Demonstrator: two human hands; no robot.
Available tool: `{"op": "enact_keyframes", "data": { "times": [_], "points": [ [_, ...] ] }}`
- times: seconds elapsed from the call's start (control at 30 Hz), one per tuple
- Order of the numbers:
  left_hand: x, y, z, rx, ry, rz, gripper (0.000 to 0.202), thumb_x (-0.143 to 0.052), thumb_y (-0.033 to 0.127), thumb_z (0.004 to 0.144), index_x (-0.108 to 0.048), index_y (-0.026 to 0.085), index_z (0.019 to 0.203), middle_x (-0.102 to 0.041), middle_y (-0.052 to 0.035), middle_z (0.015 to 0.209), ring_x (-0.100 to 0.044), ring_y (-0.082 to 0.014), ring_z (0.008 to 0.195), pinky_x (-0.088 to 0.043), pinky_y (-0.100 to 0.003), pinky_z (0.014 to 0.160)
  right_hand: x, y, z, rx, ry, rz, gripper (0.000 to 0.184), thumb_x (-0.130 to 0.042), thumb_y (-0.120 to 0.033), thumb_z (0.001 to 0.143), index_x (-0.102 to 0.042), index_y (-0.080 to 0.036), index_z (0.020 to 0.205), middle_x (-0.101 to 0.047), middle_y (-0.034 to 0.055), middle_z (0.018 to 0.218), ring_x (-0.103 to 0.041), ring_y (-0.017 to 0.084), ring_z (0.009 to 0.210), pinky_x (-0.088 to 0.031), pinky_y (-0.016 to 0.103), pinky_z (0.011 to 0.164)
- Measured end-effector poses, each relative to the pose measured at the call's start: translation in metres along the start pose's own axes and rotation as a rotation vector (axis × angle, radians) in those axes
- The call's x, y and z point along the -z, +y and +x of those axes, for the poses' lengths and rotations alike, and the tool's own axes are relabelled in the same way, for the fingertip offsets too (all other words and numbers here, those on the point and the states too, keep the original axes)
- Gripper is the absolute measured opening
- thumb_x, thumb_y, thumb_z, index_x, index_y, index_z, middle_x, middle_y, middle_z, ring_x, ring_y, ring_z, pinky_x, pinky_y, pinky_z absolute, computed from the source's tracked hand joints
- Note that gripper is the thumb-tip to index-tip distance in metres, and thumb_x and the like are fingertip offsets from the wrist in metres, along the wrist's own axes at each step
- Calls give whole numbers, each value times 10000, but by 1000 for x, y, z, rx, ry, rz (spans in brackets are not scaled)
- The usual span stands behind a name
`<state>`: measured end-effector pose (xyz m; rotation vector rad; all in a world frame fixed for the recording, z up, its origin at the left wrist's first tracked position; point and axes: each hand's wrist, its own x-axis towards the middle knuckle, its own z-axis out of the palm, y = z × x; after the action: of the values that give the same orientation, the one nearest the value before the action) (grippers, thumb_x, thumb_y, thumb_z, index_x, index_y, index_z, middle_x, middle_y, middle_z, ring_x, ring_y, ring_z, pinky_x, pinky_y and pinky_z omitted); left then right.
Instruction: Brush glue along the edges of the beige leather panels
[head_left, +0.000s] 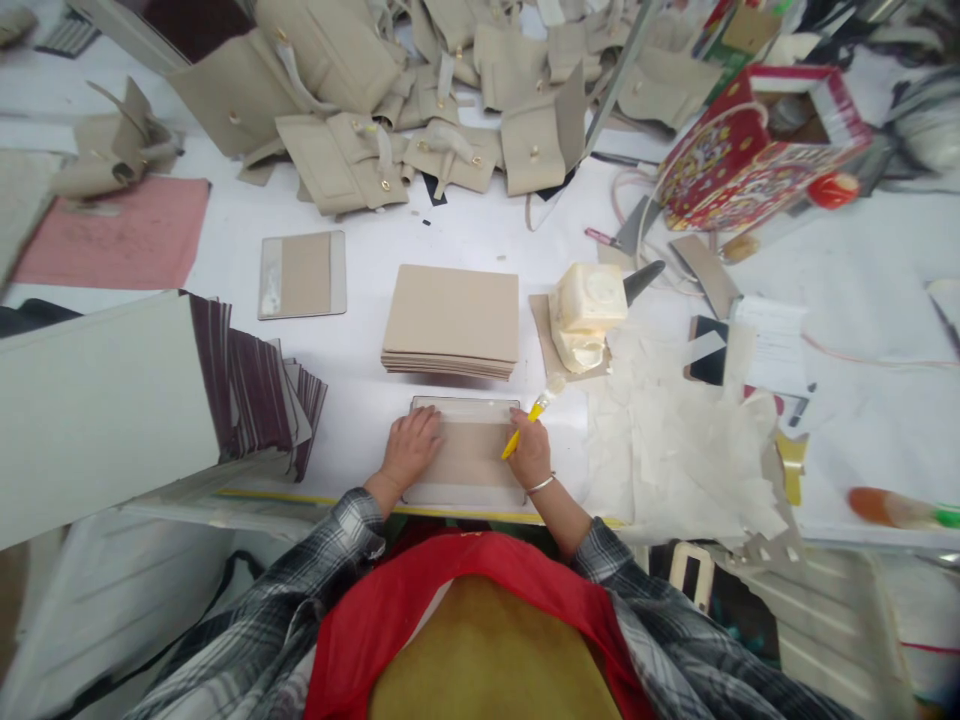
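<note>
A flat rectangular panel (472, 485), beige across the middle with pale bands along its near and far sides, lies at the front edge of the table. My left hand (411, 445) rests on its left side, fingers laid out over the surface. At the panel's right side, my right hand (530, 447) is closed round a yellow-handled brush (535, 408), its bristles pointing up and away to the right. My right fingertips are close to the panel's far right corner; whether they press on it I cannot tell. Just beyond the panel stands a stack of beige sheets (451, 312).
A cream glue-crusted container (589, 310) sits right of the stack. Pale scraps (682, 430) spread farther right. Another banded panel (306, 274) lies left, near a box of dark sheets (105, 400). Beige bag pieces (345, 160) and a red paper bag (757, 150) stand behind.
</note>
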<state>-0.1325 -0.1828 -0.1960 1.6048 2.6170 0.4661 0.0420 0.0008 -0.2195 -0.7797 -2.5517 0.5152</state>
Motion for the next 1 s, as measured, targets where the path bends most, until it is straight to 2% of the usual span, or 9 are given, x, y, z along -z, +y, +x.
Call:
{"op": "enact_keyframes", "data": {
  "times": [0.1,0.2,0.37,0.43,0.53,0.63,0.73,0.83,1.0],
  "points": [
    [5,11,-7,-12,-125,77,407,-481,363,861,-499,170,1219,-511,-135,1297,-429,-265,1211,-346,-430,951,-2,-5,-10,81,-81,-33,329,-414,-105,814,-500,-147,1128,-590,146,1146,-513,252,1084,-419,435,903],
    [35,9,-23,36,-98,114,335,-507,334,848,-554,169,1136,-555,-126,1237,-479,-261,1149,-390,-406,916,7,-1,-12,57,-11,-47,356,-429,-106,807,-490,-132,1157,-604,146,1107,-526,260,1074,-432,449,898],
    [140,-26,-73,-40,389,143,513,-618,304,781,-440,229,1256,-529,-112,1243,-449,-257,1189,-362,-433,983,38,-7,-5,101,160,79,338,-491,-178,824,-462,-168,1160,-607,109,1085,-549,230,1059,-461,433,907],
    [182,-50,-88,81,555,263,715,-672,400,721,-357,194,1329,-415,-170,1352,-327,-329,1282,-274,-531,1024,47,-23,1,122,199,144,346,-504,-185,827,-446,-176,1168,-598,111,1111,-554,224,1068,-476,424,903],
    [225,-80,-99,312,449,407,827,-650,479,708,-313,113,1368,-338,-239,1398,-262,-397,1305,-180,-605,1029,55,-56,9,166,191,286,362,-521,-175,826,-423,-185,1175,-582,118,1155,-564,217,1082,-494,408,898],
    [246,-90,-106,332,263,455,573,-563,339,794,-425,133,1311,-501,-197,1285,-450,-328,1186,-334,-485,975,61,-91,16,238,124,441,333,-524,-174,830,-427,-204,1147,-579,108,1163,-579,204,1073,-498,395,901],
    [250,-67,-115,186,259,488,446,-486,165,812,-497,176,1257,-615,-130,1152,-553,-253,1044,-412,-374,881,72,-128,21,276,-4,596,252,-508,-200,852,-439,-220,1093,-595,94,1125,-611,185,1009,-513,374,865],
    [232,-18,-119,-10,292,441,501,-461,110,812,-456,203,1303,-619,-99,1172,-552,-232,1045,-395,-361,893,87,-159,22,259,-198,792,239,-475,-259,879,-386,-223,1098,-602,90,1089,-649,150,857,-541,313,744],
    [152,53,-111,-293,197,254,431,-426,137,859,-482,238,1275,-602,-59,1217,-528,-196,1084,-364,-346,898,89,-156,13,106,-214,579,253,-515,-371,844,-394,-216,1002,-603,36,834,-607,153,658,-503,290,616]
  ]
}}
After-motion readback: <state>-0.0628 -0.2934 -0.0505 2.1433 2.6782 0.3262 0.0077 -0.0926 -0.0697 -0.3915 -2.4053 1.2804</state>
